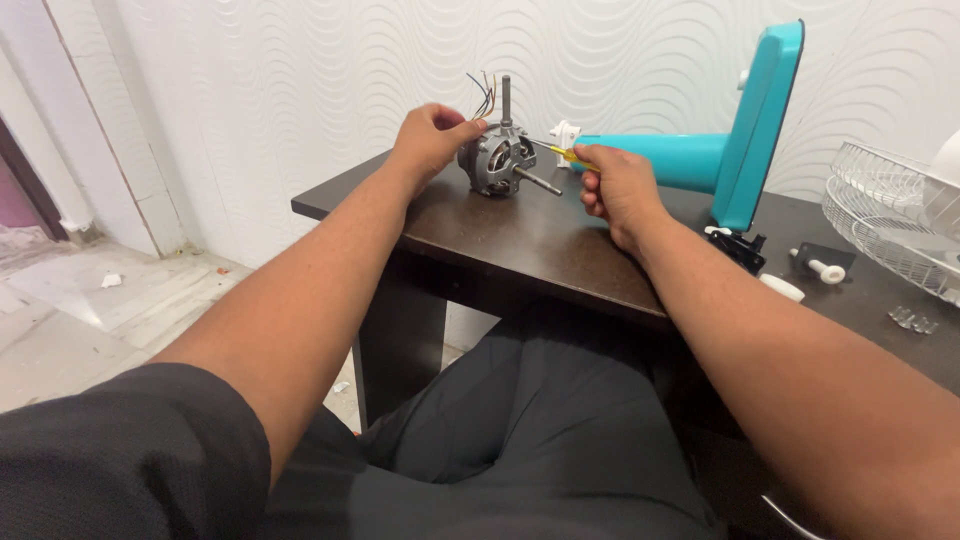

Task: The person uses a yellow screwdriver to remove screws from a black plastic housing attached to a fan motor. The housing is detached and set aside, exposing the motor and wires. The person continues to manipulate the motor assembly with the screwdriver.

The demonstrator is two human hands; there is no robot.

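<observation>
Black-trousered lap and both forearms fill the foreground. Left hand (428,140), at 11 o'clock, has its fingers closed around the grey motor (494,160), which stands on the dark table (520,240). Right hand (615,185), at 1 o'clock, is fisted on a yellow screwdriver (562,152) whose tip meets the motor. Teal fan stand (720,150) lies at 2 o'clock; white wire grille (880,215) at 3 o'clock.

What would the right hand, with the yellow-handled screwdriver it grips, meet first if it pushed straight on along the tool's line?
Most likely the grey fan motor: the right hand aims its screwdriver leftward at the motor's side, which the left hand steadies. Depth is unclear.
</observation>
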